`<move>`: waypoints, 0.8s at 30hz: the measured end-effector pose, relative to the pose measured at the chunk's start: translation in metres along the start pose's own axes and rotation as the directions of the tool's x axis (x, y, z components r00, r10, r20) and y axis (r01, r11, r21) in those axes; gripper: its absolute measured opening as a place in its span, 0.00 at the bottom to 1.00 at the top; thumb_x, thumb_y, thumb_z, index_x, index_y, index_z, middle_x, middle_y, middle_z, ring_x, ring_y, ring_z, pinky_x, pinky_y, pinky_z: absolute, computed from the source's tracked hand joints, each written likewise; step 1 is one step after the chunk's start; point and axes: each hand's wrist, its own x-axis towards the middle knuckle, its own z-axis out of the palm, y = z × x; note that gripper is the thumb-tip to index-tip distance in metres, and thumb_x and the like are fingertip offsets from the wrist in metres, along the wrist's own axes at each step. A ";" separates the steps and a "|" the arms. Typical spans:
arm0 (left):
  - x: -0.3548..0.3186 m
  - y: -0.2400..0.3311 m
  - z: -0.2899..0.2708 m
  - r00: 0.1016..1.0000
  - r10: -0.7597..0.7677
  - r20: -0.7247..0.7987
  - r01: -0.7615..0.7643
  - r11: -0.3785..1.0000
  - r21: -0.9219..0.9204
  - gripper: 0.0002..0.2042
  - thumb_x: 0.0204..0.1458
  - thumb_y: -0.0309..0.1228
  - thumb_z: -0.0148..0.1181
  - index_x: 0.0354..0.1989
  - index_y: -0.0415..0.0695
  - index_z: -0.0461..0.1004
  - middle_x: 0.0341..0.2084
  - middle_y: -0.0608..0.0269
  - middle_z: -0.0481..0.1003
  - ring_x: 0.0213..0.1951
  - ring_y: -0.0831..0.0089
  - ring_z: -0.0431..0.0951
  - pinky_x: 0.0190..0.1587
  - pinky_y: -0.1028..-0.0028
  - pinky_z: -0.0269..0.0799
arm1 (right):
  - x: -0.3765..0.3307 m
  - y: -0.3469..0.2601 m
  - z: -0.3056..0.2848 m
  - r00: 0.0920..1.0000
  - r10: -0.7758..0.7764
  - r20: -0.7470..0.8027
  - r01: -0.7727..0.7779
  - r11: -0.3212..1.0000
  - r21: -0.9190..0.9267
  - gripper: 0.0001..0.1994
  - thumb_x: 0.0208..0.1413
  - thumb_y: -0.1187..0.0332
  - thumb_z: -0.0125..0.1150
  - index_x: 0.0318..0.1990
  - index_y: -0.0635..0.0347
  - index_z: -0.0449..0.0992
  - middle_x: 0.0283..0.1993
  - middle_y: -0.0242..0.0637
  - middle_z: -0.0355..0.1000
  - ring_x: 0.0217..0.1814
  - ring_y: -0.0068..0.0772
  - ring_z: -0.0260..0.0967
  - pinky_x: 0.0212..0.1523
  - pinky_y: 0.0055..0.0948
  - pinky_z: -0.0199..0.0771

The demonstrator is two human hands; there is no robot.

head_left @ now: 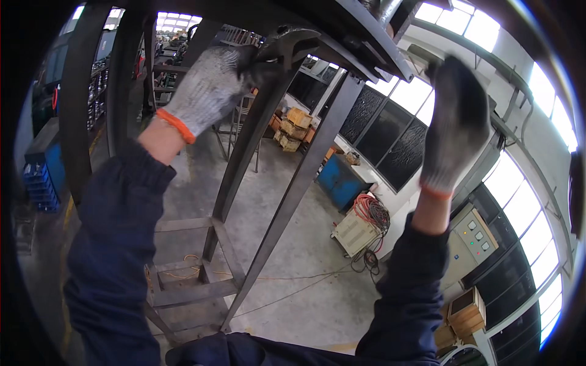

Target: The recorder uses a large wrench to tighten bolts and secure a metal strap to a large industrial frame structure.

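My left hand (223,85), in a grey knit glove with dark fingers and an orange cuff, is up beneath a dark steel frame (308,137). Its fingers curl round a dark metal tool with a curved jaw (296,46), which lies against the underside of the frame's top; its exact kind is unclear. To the right of the frame my right hand (458,122) is raised in a matching glove, slightly blurred. Its fingers look closed and are turned away, so whatever they may hold is hidden. A gap separates this hand from the steel bar end (400,67) at its left.
Steel legs and a low crosspiece (195,296) stand before me. Cables cross the concrete floor (293,287) toward a pale machine (356,233) with coiled hoses. Beyond are a blue cabinet (342,183), wooden boxes (296,122) and a control cabinet (470,244) at the right.
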 end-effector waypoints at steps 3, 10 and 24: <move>0.012 0.012 0.016 0.997 0.059 -0.040 -0.059 0.998 -0.004 0.21 0.62 0.51 0.58 0.48 0.46 0.82 0.34 0.53 0.81 0.33 0.55 0.82 0.35 0.61 0.77 | 0.041 -0.015 0.020 0.956 0.275 0.098 -0.291 0.931 0.221 0.19 0.66 0.52 0.61 0.50 0.58 0.83 0.41 0.39 0.83 0.46 0.29 0.80 0.52 0.27 0.77; 0.028 0.012 0.046 0.990 0.056 -0.132 -0.055 0.998 0.011 0.13 0.61 0.39 0.60 0.48 0.45 0.81 0.33 0.51 0.82 0.32 0.52 0.81 0.35 0.60 0.78 | 0.054 0.001 0.079 0.915 0.338 0.219 -0.398 0.842 0.364 0.27 0.68 0.49 0.57 0.52 0.71 0.79 0.36 0.35 0.78 0.39 0.20 0.69 0.41 0.25 0.72; 0.045 -0.009 0.082 0.831 0.434 -0.347 -0.416 0.900 0.130 0.16 0.59 0.32 0.63 0.55 0.59 0.80 0.39 0.61 0.83 0.36 0.63 0.84 0.38 0.68 0.81 | 0.046 -0.015 0.081 0.917 0.353 0.187 -0.399 0.819 0.412 0.26 0.67 0.47 0.57 0.40 0.69 0.80 0.27 0.29 0.71 0.30 0.18 0.63 0.31 0.25 0.65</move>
